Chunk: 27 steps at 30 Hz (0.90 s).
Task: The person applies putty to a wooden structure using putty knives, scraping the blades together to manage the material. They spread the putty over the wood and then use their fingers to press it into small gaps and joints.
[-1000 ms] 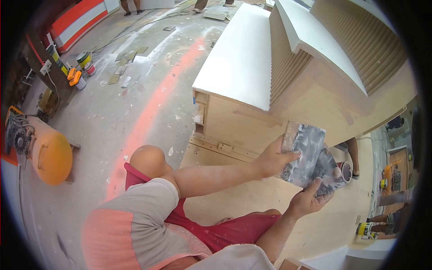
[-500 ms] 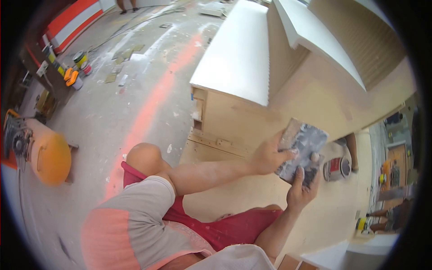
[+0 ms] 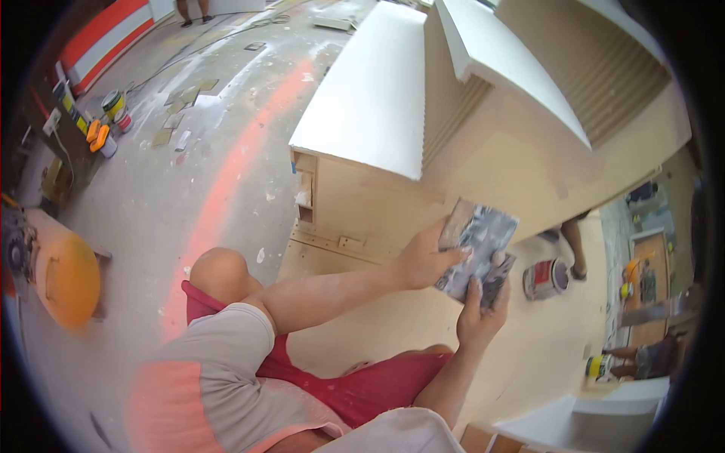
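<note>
Out in front of me, both hands hold a flat rectangular piece smeared with grey, black and white (image 3: pixel 481 235). My left hand (image 3: pixel 423 257) is closed on its left edge, thumb lying across the smeared face. From below, my right hand (image 3: pixel 482 313) pinches the lower right part, where a darker patch shows between thumb and fingers. Behind the piece stands a pale wooden cabinet (image 3: pixel 370 208) with a white top panel (image 3: pixel 370 90). A paint can with a red label (image 3: pixel 545 280) lies just right of my hands.
An orange-yellow tank (image 3: pixel 73 279) with a machine stands at left. Paint cans (image 3: pixel 113 106) and an orange tool (image 3: pixel 97 136) sit farther back. Another person's leg (image 3: pixel 574 249) shows beyond the cabinet, and a person (image 3: pixel 653 359) is at far right. A cable (image 3: pixel 196 57) crosses the floor.
The view has shifted, so the surroundings sit further left in the frame. Both hands keep their hold on the smeared piece in nearly the same pose.
</note>
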Available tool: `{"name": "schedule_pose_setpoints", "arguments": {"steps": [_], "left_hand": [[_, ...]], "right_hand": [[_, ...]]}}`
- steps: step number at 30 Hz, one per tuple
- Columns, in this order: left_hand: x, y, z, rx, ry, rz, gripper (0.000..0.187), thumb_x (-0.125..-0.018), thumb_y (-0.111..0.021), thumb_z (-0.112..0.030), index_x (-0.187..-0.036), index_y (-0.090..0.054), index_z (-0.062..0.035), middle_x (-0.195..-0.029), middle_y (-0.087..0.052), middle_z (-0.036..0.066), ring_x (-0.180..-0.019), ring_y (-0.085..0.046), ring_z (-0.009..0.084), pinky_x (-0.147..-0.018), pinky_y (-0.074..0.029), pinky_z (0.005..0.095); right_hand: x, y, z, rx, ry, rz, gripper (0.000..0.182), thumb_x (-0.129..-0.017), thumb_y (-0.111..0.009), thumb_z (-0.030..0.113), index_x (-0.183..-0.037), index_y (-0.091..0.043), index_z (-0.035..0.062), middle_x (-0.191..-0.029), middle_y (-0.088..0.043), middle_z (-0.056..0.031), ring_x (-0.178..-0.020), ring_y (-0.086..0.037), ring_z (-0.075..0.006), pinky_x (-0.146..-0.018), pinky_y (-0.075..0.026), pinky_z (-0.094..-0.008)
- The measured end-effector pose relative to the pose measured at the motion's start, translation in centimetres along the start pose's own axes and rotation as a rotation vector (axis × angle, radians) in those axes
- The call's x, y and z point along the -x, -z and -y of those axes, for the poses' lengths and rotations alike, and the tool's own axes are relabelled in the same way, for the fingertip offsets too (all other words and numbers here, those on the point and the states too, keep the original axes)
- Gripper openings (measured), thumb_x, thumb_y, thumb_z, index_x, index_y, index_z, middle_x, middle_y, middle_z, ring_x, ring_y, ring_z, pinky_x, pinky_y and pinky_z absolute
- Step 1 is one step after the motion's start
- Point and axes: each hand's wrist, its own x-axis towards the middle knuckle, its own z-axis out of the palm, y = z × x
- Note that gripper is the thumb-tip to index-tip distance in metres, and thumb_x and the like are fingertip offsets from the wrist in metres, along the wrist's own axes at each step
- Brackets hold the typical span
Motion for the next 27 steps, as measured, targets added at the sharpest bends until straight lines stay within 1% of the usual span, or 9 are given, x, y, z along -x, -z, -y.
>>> {"name": "schedule_pose_setpoints", "arguments": {"steps": [6,11,14,15,17,20,24,26,27], "left_hand": [[-0.1,0.6,2.1,0.132,0.013,0.014,0.046,-0.078,-0.057,-0.009,-0.119,-0.039,0.0022,-0.106,-0.053,0.011,-0.096,-0.05,0.0148,-0.083,-0.04,0.0281],[-0.3,1.4,1.3,-0.095,-0.059,0.058,0.045,-0.077,-0.058,-0.01,-0.117,-0.041,0.0013,-0.101,-0.054,0.01,-0.094,-0.051,0.0162,-0.083,-0.04,0.0283],[-1.0,1.7,1.8,-0.087,-0.082,-0.058,0.038,-0.079,-0.057,-0.01,-0.113,-0.044,0.0005,-0.096,-0.056,0.008,-0.09,-0.053,0.0152,-0.079,-0.043,0.0283],[-1.1,1.8,0.8,-0.085,-0.082,-0.06,0.038,-0.079,-0.057,-0.01,-0.113,-0.044,0.0005,-0.096,-0.056,0.008,-0.09,-0.053,0.0152,-0.079,-0.043,0.0283],[-1.3,2.3,-1.5,0.431,0.191,-0.089,0.032,-0.08,-0.056,-0.01,-0.11,-0.046,-0.0015,-0.093,-0.057,0.006,-0.086,-0.056,0.0141,-0.076,-0.046,0.0283],[-1.1,3.0,-2.9,0.676,0.309,0.082,0.031,-0.081,-0.056,-0.011,-0.109,-0.045,-0.0048,-0.096,-0.057,0.004,-0.088,-0.056,0.0123,-0.074,-0.048,0.0289],[-0.4,1.9,-2.5,0.777,0.402,0.153,0.032,-0.081,-0.056,-0.011,-0.111,-0.045,-0.0062,-0.095,-0.057,0.004,-0.085,-0.058,0.0132,-0.073,-0.049,0.0295],[-0.3,1.7,-2.5,0.808,0.392,0.134,0.031,-0.082,-0.055,-0.01,-0.11,-0.045,-0.0066,-0.095,-0.057,0.004,-0.084,-0.059,0.0145,-0.072,-0.05,0.0299],[-0.4,1.7,-2.3,0.807,0.394,0.136,0.031,-0.082,-0.055,-0.01,-0.11,-0.045,-0.0066,-0.095,-0.057,0.004,-0.084,-0.059,0.0145,-0.072,-0.05,0.0299]], "right_hand": [[-0.3,0.5,0.0,-0.003,-0.174,0.147,0.032,-0.084,-0.049,0.004,-0.114,-0.045,-0.0057,-0.1,-0.057,-0.0106,-0.087,-0.054,-0.0147,-0.078,-0.042,-0.0259],[-0.6,1.2,-0.3,0.107,-0.296,0.337,0.028,-0.084,-0.051,0.007,-0.108,-0.051,-0.007,-0.096,-0.058,-0.0089,-0.085,-0.051,-0.0123,-0.077,-0.041,-0.0248],[-0.7,1.7,-1.3,-0.12,-0.319,0.339,0.028,-0.084,-0.051,0.007,-0.108,-0.051,-0.0074,-0.096,-0.059,-0.0093,-0.086,-0.051,-0.0118,-0.077,-0.041,-0.0248],[-0.8,1.9,-1.5,-0.139,-0.287,0.317,0.029,-0.082,-0.052,0.004,-0.109,-0.05,-0.0077,-0.097,-0.058,-0.0104,-0.087,-0.052,-0.013,-0.078,-0.042,-0.0257],[-1.1,2.4,-2.3,-0.158,-0.259,0.297,0.031,-0.081,-0.052,0.002,-0.11,-0.049,-0.0081,-0.098,-0.058,-0.0116,-0.087,-0.054,-0.0142,-0.079,-0.042,-0.0265],[-2.0,2.2,-2.8,-0.678,-0.376,-0.086,0.037,-0.08,-0.053,-0.001,-0.115,-0.043,-0.0051,-0.106,-0.053,-0.0129,-0.092,-0.055,-0.0193,-0.08,-0.046,-0.0312],[-1.8,1.2,-4.9,-0.701,-0.41,-0.161,0.036,-0.083,-0.051,0.004,-0.117,-0.041,-0.0028,-0.106,-0.053,-0.0125,-0.091,-0.055,-0.0189,-0.075,-0.048,-0.0293],[-1.6,0.8,-5.7,-0.29,-0.347,-0.051,0.037,-0.085,-0.049,0.011,-0.119,-0.039,0.0001,-0.108,-0.052,-0.0123,-0.092,-0.055,-0.0198,-0.075,-0.047,-0.0296],[-1.5,0.3,-4.8,-0.29,-0.348,-0.053,0.037,-0.085,-0.049,0.011,-0.119,-0.039,0.0001,-0.108,-0.052,-0.0123,-0.092,-0.055,-0.0198,-0.075,-0.047,-0.0296]]}}
